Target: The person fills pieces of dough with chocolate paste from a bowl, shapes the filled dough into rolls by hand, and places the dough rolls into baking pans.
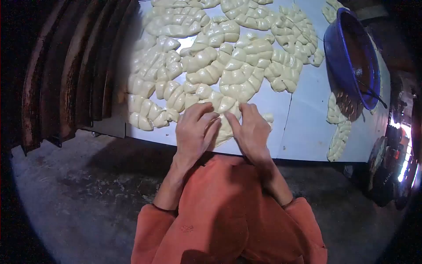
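Note:
A pale, glossy sheet of dough [223,131] lies at the table's near edge, between my two hands. My left hand [193,127] is on its left side, fingers bent together and closed on the dough. On the opposite side my right hand [253,132] pinches the dough, its thumb and fingers closed near the far part. The fingertips partly hide what they hold. Just beyond my hands, more dough [239,81] lies in lumpy, creased pieces, some touching each other. A small dough end [267,117] shows to the right of my right hand.
The white table [303,127] carries several more dough pieces. A deep blue basin [332,57] with brown contents and a dark handle stands at the right, near a narrow dough strip [340,141]. Dark, rusty metal trays [72,75] stand at the left.

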Tool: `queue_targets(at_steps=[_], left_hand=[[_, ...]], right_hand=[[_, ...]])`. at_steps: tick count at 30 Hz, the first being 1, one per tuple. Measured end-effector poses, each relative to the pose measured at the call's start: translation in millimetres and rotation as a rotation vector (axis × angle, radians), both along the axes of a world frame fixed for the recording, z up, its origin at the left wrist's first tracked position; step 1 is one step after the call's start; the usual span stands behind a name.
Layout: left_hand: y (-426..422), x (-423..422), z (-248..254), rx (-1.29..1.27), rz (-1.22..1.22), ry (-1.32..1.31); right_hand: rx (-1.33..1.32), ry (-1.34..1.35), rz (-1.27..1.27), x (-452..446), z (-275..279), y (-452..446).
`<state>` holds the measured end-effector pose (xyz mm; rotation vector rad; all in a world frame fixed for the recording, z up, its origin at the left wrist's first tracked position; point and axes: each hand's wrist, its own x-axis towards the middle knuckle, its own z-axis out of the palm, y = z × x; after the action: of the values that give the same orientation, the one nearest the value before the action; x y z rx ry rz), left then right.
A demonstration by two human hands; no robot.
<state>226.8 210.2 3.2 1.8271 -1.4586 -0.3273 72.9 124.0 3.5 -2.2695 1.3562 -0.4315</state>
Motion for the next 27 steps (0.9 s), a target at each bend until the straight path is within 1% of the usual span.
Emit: queue_targets(at_steps=[1,2,3,5,6,7,8,9,10,11,13,15,17,18,19,21,23,25,26,27], left_hand=[[-3,0,-2,0.004,-0.045,-0.063],[-4,0,-11,0.032,-0.054,-0.077],[-8,2,-10,0.029,-0.059,-0.075],[-17,7,-5,0.041,-0.106,-0.139],[-20,10,-11,0.063,-0.157,-0.113],[-25,13,-9,0.063,-0.157,-0.111],[-30,16,-5,0.069,-0.236,-0.161],[-35,18,-4,0.075,-0.316,-0.21],[-40,19,-5,0.1,-0.393,-0.186],[-44,18,-5,0.101,-0.401,-0.183],[-54,14,-5,0.12,-0.5,-0.261],[-62,16,-9,0.144,-0.563,-0.265],[-68,21,-8,0.158,-0.627,-0.318],[-69,22,-11,0.132,-0.627,-0.299],[-70,24,-13,0.13,-0.642,-0.301],[-71,26,-13,0.186,-0.666,-0.303],[-70,26,-13,0.167,-0.667,-0.265],[-69,30,-8,0.162,-0.733,-0.257],[-70,31,-7,0.188,-0.74,-0.263],[-71,32,-9,0.189,-0.737,-0.263]], right_hand=[[-0.001,0.001,-0.003,3,-6,-2],[-0.047,0.01,0.02,6,-11,-4],[-0.092,0.018,0.042,8,-13,-4],[-0.061,-0.013,0.08,-1,-16,-5],[0.197,-0.173,0.033,-10,-26,-3],[0.454,-0.334,-0.014,-17,-28,-1],[0.664,-0.487,-0.134,-26,-27,0],[0.9,-0.664,-0.238,-31,-12,-1],[0.961,-0.778,-0.266,-40,-12,0],[1.019,-0.893,-0.297,-45,-13,2],[0.998,-0.881,-0.317,-36,-4,7],[0.972,-0.874,-0.338,-30,-5,9],[0.565,-0.343,-0.285,-28,-19,11],[0.509,-0.115,-0.239,-19,7,6],[0.509,-0.12,-0.253,-17,2,7],[0.478,-0.066,-0.178,-14,-7,9],[0.463,-0.062,-0.178,-14,1,9],[0.612,-0.186,-0.107,-22,8,7],[0.729,-0.189,-0.078,-26,15,3],[0.73,-0.188,-0.074,-34,15,2]])
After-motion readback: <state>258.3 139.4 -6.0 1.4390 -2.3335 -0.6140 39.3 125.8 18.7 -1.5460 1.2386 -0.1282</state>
